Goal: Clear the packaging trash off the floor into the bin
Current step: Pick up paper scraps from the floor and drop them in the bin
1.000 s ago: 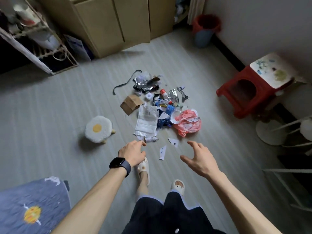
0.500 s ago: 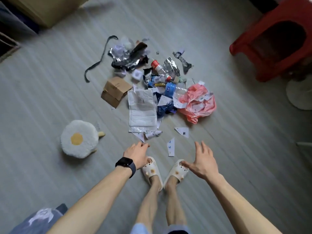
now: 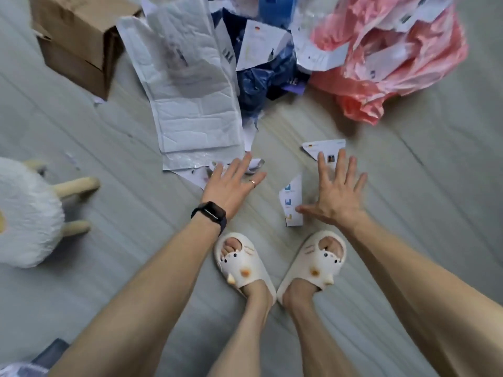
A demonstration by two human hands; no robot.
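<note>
While both arms are stretched down toward the grey floor (image 3: pixel 114 268), the left grip (image 3: pixel 231 186) is held flat with its fingers straight and spread, and nothing is grasped in it. It is placed just below the lower edge of the white mailer bag (image 3: pixel 187 85). Small torn scraps (image 3: pixel 197 175) at that edge are partly covered by its fingers, though contact cannot be judged. A black watch (image 3: pixel 209 214) is worn on that wrist.

The right grip (image 3: pixel 336 194) is likewise spread open and empty, below and to the right of the mailer bag. Its fingertips are laid over a torn label (image 3: pixel 324 148) and its thumb tip over a narrow paper strip (image 3: pixel 291 194).

The packaging trash is heaped on the floor around the mailer bag. A cardboard box (image 3: pixel 79 42) is set at its upper left, a dark blue wrapper (image 3: pixel 258 85) is pressed against its right side, and a crumpled pink plastic bag (image 3: pixel 394 63) is spread further right. A fluffy white stool (image 3: pixel 27 213) is seen well to its lower left, and two cream slippers (image 3: pixel 239 262) are planted below it, between the forearms.
</note>
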